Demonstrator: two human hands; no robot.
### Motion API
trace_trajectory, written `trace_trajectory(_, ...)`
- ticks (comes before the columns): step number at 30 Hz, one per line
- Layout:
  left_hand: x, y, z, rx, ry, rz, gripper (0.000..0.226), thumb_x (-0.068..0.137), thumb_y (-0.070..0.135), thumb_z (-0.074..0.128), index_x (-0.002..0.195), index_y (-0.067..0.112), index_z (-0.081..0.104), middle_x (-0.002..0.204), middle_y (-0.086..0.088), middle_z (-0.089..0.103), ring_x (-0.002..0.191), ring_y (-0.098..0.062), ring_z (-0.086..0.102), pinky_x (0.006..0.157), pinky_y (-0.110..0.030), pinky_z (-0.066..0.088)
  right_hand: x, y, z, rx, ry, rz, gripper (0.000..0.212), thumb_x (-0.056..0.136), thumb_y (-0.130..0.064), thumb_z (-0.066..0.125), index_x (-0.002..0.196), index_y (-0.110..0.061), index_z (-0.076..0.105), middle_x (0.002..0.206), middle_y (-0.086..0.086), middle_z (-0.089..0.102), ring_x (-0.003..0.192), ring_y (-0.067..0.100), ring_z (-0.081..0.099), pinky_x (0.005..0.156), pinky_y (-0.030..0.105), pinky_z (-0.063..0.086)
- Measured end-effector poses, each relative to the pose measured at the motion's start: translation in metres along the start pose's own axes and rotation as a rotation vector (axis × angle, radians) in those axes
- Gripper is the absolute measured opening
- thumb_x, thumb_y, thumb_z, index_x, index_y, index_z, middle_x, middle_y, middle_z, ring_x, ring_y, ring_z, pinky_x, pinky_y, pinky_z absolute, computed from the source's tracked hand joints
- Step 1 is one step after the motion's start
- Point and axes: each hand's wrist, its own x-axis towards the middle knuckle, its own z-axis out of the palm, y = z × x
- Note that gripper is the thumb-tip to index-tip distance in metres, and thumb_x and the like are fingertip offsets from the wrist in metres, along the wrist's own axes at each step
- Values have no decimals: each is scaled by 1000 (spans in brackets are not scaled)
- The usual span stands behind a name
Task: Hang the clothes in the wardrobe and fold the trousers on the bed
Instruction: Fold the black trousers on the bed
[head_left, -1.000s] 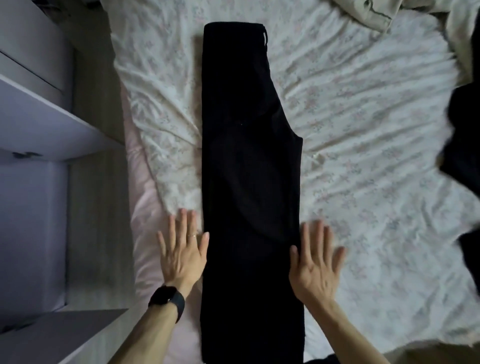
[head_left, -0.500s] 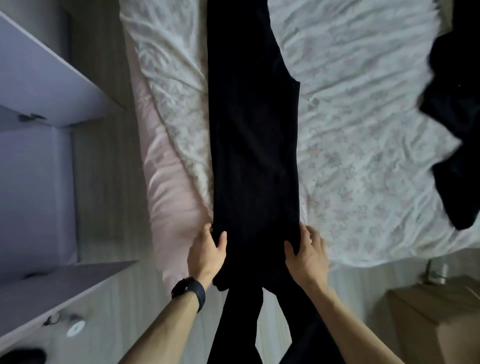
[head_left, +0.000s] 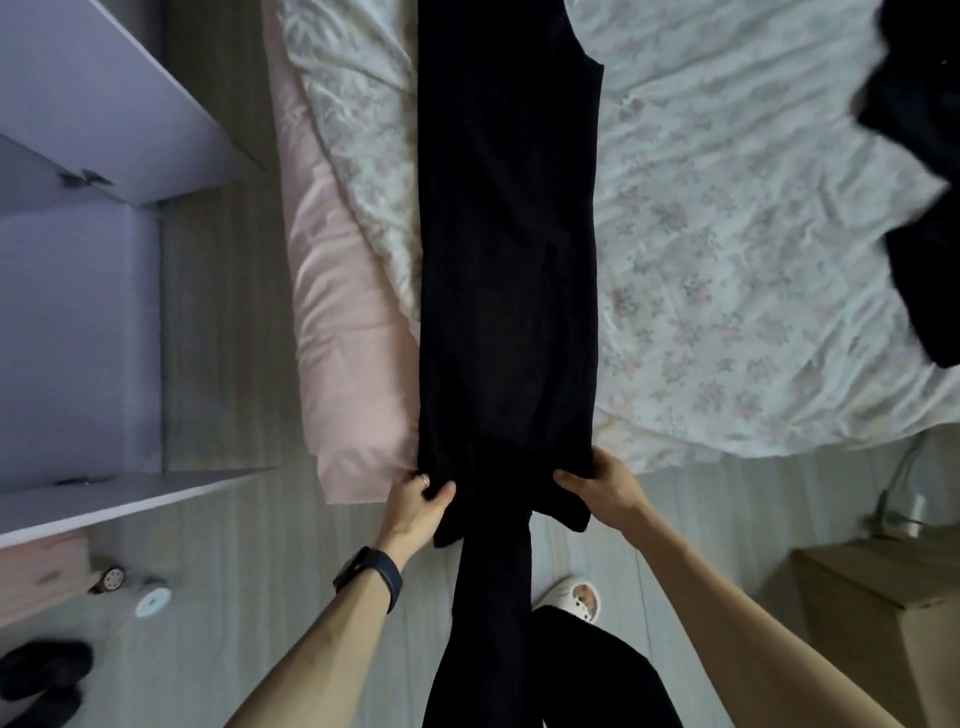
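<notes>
Delta vs 1 s ago: both hands were flat with fingers spread on the bed, one each side of the trousers. Half a second ago they had closed on the fabric; same grip now, slightly nearer the bed's near edge. The view has tipped down, so more floor shows.

Left hand (head_left: 415, 501): fingers curled round the left edge of the black trousers (head_left: 509, 234), thumb on top of the cloth, ring (head_left: 425, 480) visible, dark watch (head_left: 371, 577) on the wrist. It sits at the near edge of the bed (head_left: 727, 260), touching the near corner of the pink sheet (head_left: 353, 338).

Right hand (head_left: 602, 488): grips the right edge of the trousers, thumb over the fabric, fingertips hidden beneath it.

Trousers lie lengthwise along the bed's left side, flat, with the far end out of view. At the near edge they pass between the two hands, bunch in just below the fingers, then hang off the bed between the forearms.

Other: dark garment (head_left: 919, 182) at the bed's right edge, well apart from the trousers. Wardrobe (head_left: 78, 260) open on the left. Slipper (head_left: 576, 597) on the floor just right of the hanging legs, cardboard box (head_left: 883, 597) further right.
</notes>
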Motion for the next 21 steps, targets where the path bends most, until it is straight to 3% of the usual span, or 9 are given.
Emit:
trace_trajectory(2,8,0,3,100,196,51,34,98,31,62,100,-3,64,118,-12,57,110,-31,57,97,-37,47,2,17,5,-26,31,-20,34,94,-27,69,126,-16,61,114,4,70,104,24,66,92,39,54)
trace_trajectory(4,10,-3,12,95,293,84,34,98,30,62,95,-3,62,116,-15,57,108,-34,56,94,-36,45,3,40,12,-39,67,-58,31,96,-28,66,125,-16,60,112,3,70,102,25,67,89,41,55)
trace_trajectory(7,14,-12,18,-1,222,54,42,97,35,64,122,2,65,128,-12,64,118,-30,61,100,-34,47,8,59,20,7,77,-95,28,96,-31,66,121,-19,62,107,-1,71,99,21,68,85,37,54)
trace_trajectory(13,14,-32,11,-146,82,111,22,98,37,62,94,15,67,101,4,71,100,-21,67,93,-38,53,8,74,34,63,57,-93,31,99,-35,61,124,-17,67,107,2,73,97,22,68,82,34,54)
trace_trajectory(17,-17,-42,1,-285,52,132,20,103,30,55,112,17,66,113,5,71,106,-13,66,92,-27,51,-24,84,28,217,20,-68,32,97,-41,64,122,-21,67,106,-6,75,93,10,72,73,18,54)
trace_trajectory(21,-67,-40,-17,-292,-118,80,18,100,24,62,115,14,64,113,-1,72,106,-17,68,94,-34,54,-85,91,25,416,29,0,30,96,-27,68,122,-12,65,104,2,76,90,16,75,73,28,59)
